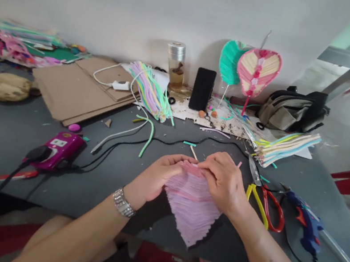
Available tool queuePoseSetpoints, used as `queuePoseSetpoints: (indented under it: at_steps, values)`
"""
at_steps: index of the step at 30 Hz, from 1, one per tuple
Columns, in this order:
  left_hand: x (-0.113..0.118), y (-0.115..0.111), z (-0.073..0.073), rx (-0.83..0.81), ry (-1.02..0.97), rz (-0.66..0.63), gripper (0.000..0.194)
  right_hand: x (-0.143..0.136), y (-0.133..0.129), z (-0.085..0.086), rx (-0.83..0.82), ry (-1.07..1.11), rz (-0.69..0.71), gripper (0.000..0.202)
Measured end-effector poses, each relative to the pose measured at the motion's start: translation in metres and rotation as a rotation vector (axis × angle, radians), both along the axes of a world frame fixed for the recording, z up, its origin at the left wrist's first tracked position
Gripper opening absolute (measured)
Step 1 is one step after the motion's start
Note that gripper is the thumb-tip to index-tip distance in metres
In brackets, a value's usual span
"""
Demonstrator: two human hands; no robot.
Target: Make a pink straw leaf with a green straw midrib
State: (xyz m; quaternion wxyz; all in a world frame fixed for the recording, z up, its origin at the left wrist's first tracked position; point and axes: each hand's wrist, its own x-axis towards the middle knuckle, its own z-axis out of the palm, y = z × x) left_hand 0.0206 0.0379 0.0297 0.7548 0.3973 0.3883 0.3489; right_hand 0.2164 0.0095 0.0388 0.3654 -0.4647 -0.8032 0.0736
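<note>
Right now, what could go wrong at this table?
Bend: the left hand and right hand grip the ribbed pink-lilac piece near its top edge; a hard pull might deform it.
Cut: the scissors lie close to the right hand, so a sideways swing could brush them.
Burn: the glue gun lies farther right; whether it's hot can't be seen, but a reach there could touch it.

A small craft workshop is indicated by the table, where a glue gun, cardboard, bundled pipe cleaners and decorated fans can be seen together.
</note>
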Motion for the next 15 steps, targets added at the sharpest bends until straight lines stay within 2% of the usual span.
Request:
queuePoseSetpoints:
  at_steps: [6, 12, 15]
  values:
    - [0.000, 0.001, 0.002, 0.122, 0.158, -0.004, 0.017, -0.004, -0.006, 0.004, 0.005, -0.132, 0.078, 0.032]
    - [-0.003, 0.004, 0.002, 0.286, 0.322, -0.031, 0.012, 0.001, -0.004, 0.009, -0.072, -0.036, 0.149, 0.016]
    - [-0.004, 0.005, 0.002, 0.317, 0.365, -0.015, 0.012, 0.005, -0.003, 0.012, -0.091, -0.029, 0.151, 0.018]
